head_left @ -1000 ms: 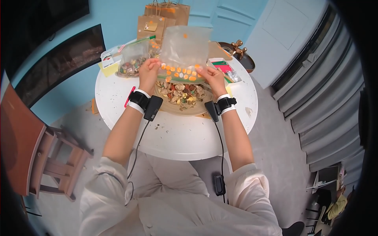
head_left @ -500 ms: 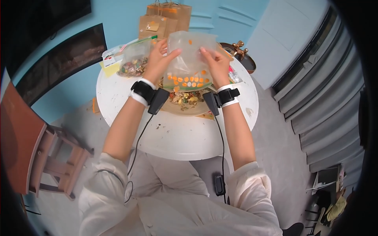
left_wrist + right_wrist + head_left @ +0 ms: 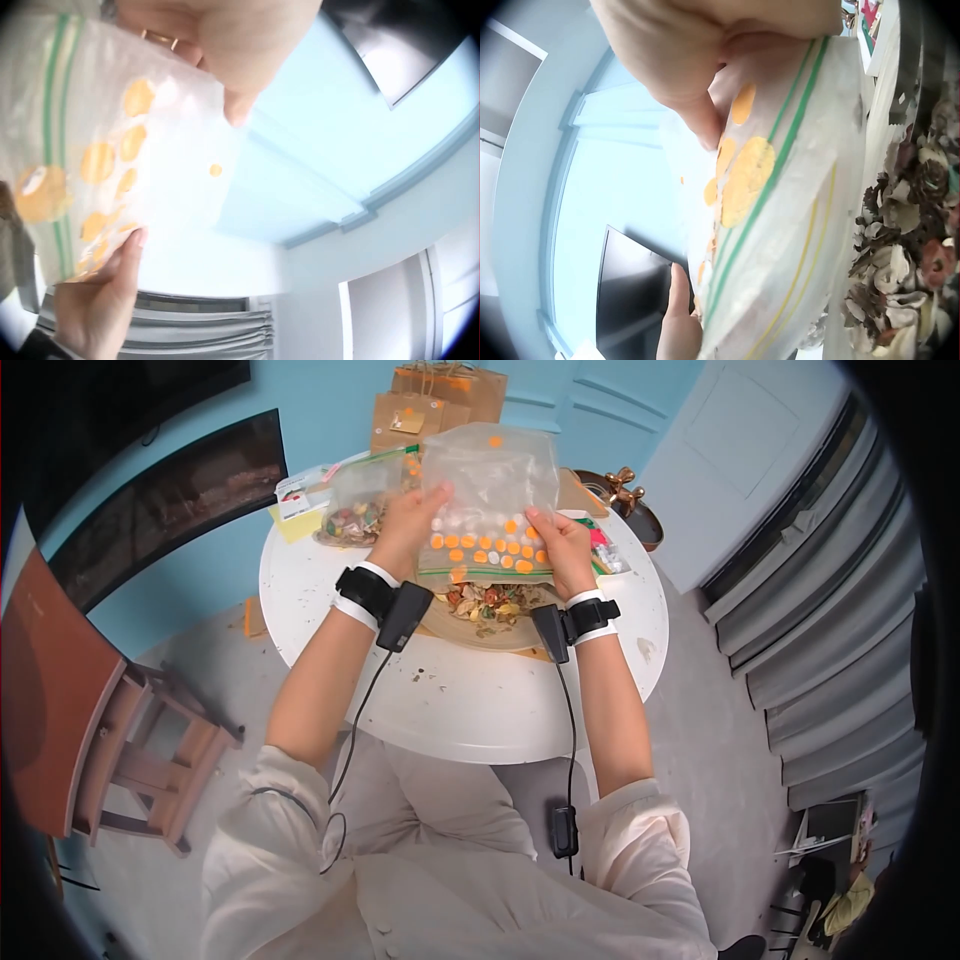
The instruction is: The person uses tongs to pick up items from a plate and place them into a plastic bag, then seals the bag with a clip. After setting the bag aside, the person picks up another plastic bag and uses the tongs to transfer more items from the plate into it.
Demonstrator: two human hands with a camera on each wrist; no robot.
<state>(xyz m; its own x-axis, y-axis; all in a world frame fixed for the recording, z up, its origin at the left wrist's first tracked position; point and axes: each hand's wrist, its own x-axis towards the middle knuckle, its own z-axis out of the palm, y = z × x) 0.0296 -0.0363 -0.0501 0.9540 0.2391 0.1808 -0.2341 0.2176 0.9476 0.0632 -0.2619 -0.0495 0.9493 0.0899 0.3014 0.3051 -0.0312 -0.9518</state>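
Note:
A translucent zip bag (image 3: 490, 470), dotted with orange and white round stickers, is held up with its green zip strip at the lower end. My left hand (image 3: 408, 532) holds its left edge, thumb on the near face and the other fingers behind the plastic. At the right edge my right hand (image 3: 566, 552) pinches the bag, thumb in front. Dried potpourri (image 3: 488, 603) lies below it in a shallow round tray (image 3: 455, 628). The right wrist view shows the bag's zip end (image 3: 780, 165) close beside the potpourri (image 3: 900, 300).
A second zip bag (image 3: 352, 510) with potpourri stands on the round white table (image 3: 440, 720) at the left. Paper bags (image 3: 410, 422) are at the back. Papers (image 3: 300, 500) lie at the left, and a box of small items (image 3: 608, 555) sits at the right.
Half a second ago both hands were higher on the bag, the left fingers spread. Now they have come lower along its sides and the bag's face is flatter, with more stickers showing.

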